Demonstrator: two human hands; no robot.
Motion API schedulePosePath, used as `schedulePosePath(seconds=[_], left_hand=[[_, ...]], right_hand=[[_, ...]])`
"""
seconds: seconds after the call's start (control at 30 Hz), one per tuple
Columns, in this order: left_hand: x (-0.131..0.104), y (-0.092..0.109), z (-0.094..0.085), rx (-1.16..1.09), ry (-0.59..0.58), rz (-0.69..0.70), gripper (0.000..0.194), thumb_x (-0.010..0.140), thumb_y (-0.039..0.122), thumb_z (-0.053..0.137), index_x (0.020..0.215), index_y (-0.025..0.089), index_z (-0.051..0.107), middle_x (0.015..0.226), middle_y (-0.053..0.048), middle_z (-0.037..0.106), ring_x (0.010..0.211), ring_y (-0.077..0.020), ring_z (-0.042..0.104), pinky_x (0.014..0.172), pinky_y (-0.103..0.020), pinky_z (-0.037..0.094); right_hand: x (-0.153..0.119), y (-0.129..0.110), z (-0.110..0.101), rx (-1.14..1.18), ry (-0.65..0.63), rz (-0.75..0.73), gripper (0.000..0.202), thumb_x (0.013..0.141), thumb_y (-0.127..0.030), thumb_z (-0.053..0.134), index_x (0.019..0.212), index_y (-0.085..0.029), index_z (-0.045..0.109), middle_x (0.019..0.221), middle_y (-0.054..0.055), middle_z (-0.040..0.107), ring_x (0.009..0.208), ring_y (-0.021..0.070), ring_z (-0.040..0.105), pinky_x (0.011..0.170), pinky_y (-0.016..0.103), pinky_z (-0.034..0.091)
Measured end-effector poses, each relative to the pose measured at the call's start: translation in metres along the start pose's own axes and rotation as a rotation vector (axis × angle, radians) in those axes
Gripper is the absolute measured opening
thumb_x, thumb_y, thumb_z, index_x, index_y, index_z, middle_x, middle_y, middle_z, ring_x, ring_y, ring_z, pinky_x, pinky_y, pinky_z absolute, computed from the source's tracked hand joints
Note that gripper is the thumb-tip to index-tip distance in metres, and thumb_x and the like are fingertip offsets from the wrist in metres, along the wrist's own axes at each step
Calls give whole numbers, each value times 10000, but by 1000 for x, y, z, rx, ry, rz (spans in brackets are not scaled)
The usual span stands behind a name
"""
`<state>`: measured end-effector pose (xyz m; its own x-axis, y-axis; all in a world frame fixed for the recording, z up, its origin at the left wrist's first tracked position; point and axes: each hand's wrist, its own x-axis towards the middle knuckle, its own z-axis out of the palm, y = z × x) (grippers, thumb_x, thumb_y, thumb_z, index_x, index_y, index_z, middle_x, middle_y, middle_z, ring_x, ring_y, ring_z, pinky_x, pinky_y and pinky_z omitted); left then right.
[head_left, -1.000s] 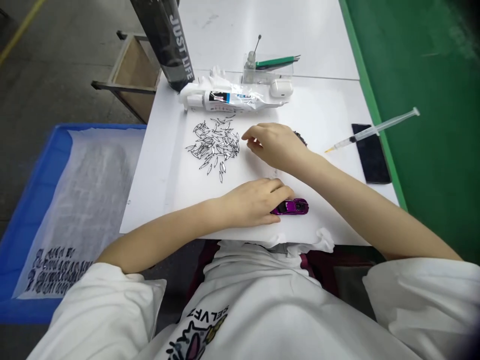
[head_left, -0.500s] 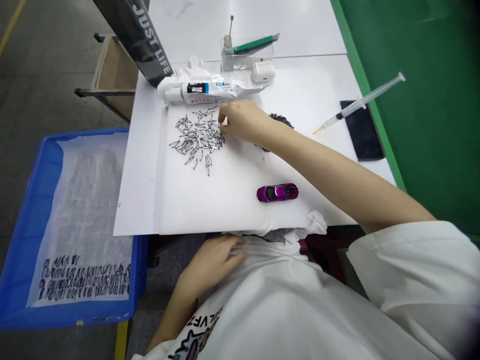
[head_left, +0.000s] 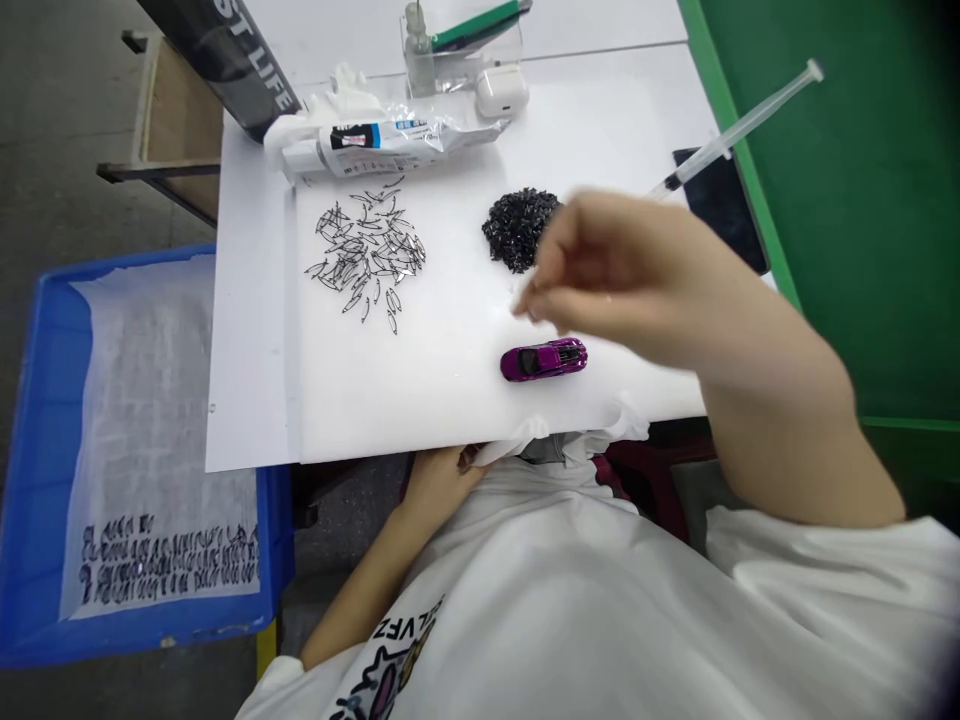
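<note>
Hovering above the white work board (head_left: 255,400), the person's right hand (head_left: 622,270) hangs blurred just over the purple toy car (head_left: 544,359), fingertips (head_left: 529,305) pinched together. Whether a small part sits between them I cannot tell; the blur hides it. The car lies on its wheels near the board's front edge, apart from the hand. The left hand (head_left: 439,480) rests low against the white shirt (head_left: 570,600) at the board's edge, fingers curled loosely, holding nothing I can see.

Judging from the pinch, any tiny piece would need a steady, light hold and a slow descent, with the car braced so it does not roll.

Behind lie a scatter of thin clear leaf-shaped pieces (head_left: 367,255) and a heap of small black parts (head_left: 517,225), well apart from each other. The glue tube (head_left: 390,145) lies across the back; the syringe (head_left: 739,125) rests over a dark phone (head_left: 720,200), partly hidden by the hand. The blue crate (head_left: 45,400) at left is cut off.
</note>
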<state>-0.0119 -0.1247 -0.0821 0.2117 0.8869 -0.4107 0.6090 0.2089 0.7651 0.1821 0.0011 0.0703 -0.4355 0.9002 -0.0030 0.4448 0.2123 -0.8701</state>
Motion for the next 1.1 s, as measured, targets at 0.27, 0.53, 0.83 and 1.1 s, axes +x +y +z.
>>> schedulePosePath(seconds=[0.27,0.53,0.83,1.1], left_hand=[[-15,3,-23,-375,-239,-65,398,789,503,576,615,146,592,573,15,515,586,-121,454,571,-226,360],[-10,21,-3,-823,-387,-216,371,688,500,589,629,134,607,553,-18,531,512,-118,476,518,-242,408],[-12,48,-5,-945,-404,-238,276,600,230,789,846,150,695,721,-8,653,670,-132,582,672,-237,471],[-12,55,-2,-893,-269,-236,254,634,326,775,747,122,675,657,-18,645,568,-122,555,544,-223,446]], right_hand=[[-116,38,46,73,-224,-7,261,886,-97,456,1011,-243,632,863,22,634,797,112,611,668,229,517],[-118,53,63,138,-161,86,89,853,-175,558,895,-203,632,789,9,647,712,111,599,623,238,509],[-114,55,70,130,-81,50,68,818,-121,590,828,-188,598,732,-13,629,653,85,589,578,198,495],[-114,60,69,-98,81,-251,91,818,-100,593,890,-155,603,752,24,672,682,105,628,597,212,528]])
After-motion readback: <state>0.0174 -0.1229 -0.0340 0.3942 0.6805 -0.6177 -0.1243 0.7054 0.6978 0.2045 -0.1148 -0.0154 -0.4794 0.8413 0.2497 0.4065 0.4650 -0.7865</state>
